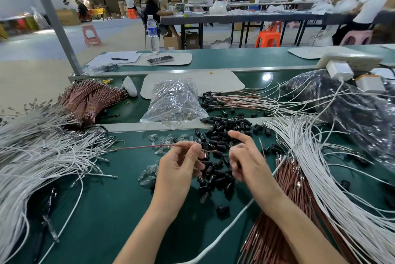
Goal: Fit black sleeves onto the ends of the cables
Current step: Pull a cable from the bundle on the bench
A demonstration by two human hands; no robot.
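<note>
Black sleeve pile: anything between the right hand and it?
Nothing visible. The right hand is right over the pile of small black plastic sleeves on the green table, with no object between. The left hand pinches a thin reddish-brown cable beside the pile. Small clear plastic caps lie off to its left.

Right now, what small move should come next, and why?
Probably bring the right hand with one sleeve from the pile of small black plastic sleeves to the cable's tip: the left hand pinches the thin brown cable, tip facing right. Blur hides whether it already holds one.
</note>
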